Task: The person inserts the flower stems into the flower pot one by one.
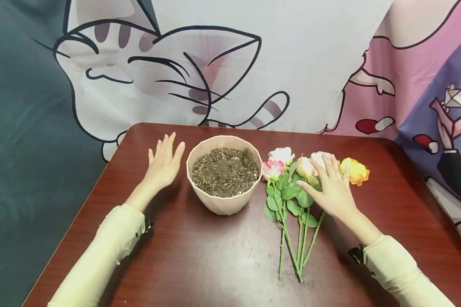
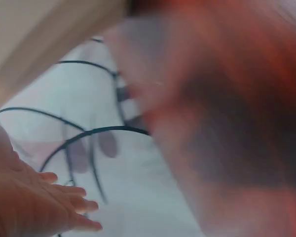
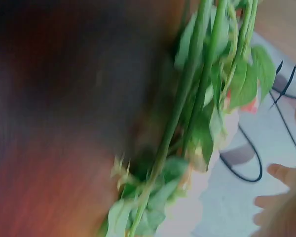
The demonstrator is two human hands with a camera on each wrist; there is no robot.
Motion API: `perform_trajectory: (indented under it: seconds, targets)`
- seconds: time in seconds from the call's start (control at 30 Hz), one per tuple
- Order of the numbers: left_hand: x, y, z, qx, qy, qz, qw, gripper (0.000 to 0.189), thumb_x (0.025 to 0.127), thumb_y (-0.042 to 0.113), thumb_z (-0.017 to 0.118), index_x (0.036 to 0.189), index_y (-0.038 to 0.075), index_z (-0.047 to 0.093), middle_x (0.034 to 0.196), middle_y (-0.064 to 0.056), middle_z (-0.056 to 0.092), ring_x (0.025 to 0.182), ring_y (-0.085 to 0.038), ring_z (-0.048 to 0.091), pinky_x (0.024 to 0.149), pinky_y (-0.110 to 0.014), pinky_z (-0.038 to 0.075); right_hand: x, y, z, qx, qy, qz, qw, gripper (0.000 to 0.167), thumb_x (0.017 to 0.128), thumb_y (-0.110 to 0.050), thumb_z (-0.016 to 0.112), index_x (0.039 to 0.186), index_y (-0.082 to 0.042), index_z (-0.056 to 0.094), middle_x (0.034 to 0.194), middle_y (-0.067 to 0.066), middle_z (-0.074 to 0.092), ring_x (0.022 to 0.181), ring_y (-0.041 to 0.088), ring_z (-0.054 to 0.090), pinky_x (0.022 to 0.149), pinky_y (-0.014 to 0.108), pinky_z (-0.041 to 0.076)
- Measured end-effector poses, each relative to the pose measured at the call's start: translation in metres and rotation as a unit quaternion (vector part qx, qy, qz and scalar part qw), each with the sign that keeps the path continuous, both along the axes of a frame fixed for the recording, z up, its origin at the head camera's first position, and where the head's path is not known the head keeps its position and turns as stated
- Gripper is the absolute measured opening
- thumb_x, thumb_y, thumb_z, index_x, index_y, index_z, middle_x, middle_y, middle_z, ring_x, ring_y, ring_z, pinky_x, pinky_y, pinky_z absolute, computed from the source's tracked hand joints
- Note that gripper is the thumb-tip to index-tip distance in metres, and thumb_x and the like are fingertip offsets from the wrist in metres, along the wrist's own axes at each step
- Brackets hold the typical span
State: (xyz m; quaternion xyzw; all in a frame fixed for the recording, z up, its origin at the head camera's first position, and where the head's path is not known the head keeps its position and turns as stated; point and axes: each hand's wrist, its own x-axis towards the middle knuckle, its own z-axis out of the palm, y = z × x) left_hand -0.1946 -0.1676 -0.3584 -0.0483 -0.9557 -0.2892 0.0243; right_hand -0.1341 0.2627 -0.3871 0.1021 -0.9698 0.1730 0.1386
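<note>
A pale, faceted flower pot (image 1: pixel 219 205) filled with dark soil (image 1: pixel 224 172) stands near the middle of the table. To its left, my left hand (image 1: pixel 164 166) hovers with fingers spread, holding nothing; the left wrist view shows that hand (image 2: pixel 44 202) with its fingers extended. Right of the pot lie several roses with green stems (image 1: pixel 300 238), among them a pink rose (image 1: pixel 273 169), a white rose (image 1: pixel 281 155) and a yellow rose (image 1: pixel 354 171). Over the flower heads my right hand (image 1: pixel 333 187) reaches with spread fingers, partly hiding a pale rose. Leaves and stems (image 3: pixel 202 98) fill the right wrist view.
The dark red wooden table (image 1: pixel 199 264) has a rounded far edge. Behind it hangs a cloth backdrop (image 1: pixel 311 55) printed with a cartoon cat. Stem ends point toward the table's near side.
</note>
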Motion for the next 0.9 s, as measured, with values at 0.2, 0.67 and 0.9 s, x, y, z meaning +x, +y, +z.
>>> perform_trajectory:
  seconds: [0.2, 0.67, 0.9]
  targets:
    - [0.017, 0.009, 0.03, 0.166, -0.024, 0.0, 0.9858, 0.064, 0.096, 0.058, 0.03, 0.145, 0.017, 0.032, 0.137, -0.01, 0.049, 0.13, -0.026, 0.04, 0.108, -0.049, 0.028, 0.019, -0.024, 0.001, -0.079, 0.055, 0.034, 0.9948, 0.043, 0.077, -0.033, 0.075, 0.109, -0.007, 0.062, 0.126, 0.017, 0.053, 0.121, 0.038, 0.042, 0.101, 0.059, 0.029]
    - [0.043, 0.018, 0.04, 0.303, -0.102, -0.078, 0.9442, 0.048, 0.096, 0.025, 0.053, 0.142, 0.015, 0.042, 0.142, -0.003, 0.044, 0.127, -0.016, 0.044, 0.11, -0.037, 0.03, 0.069, -0.045, 0.003, -0.05, -0.066, 0.023, 0.9963, 0.037, 0.082, -0.037, 0.07, 0.112, -0.015, 0.063, 0.079, -0.008, 0.065, 0.062, 0.003, 0.055, 0.052, 0.026, 0.042]
    - [0.048, 0.021, 0.03, 0.385, -0.11, -0.027, 0.9161, 0.044, 0.095, 0.016, 0.054, 0.139, 0.012, 0.046, 0.138, -0.006, 0.048, 0.116, -0.01, 0.053, 0.1, -0.025, 0.042, 0.082, -0.051, -0.009, -0.036, -0.092, 0.025, 0.9948, 0.039, 0.082, -0.034, 0.072, 0.113, -0.012, 0.062, 0.074, -0.006, 0.062, 0.055, 0.001, 0.047, 0.049, 0.025, 0.04]
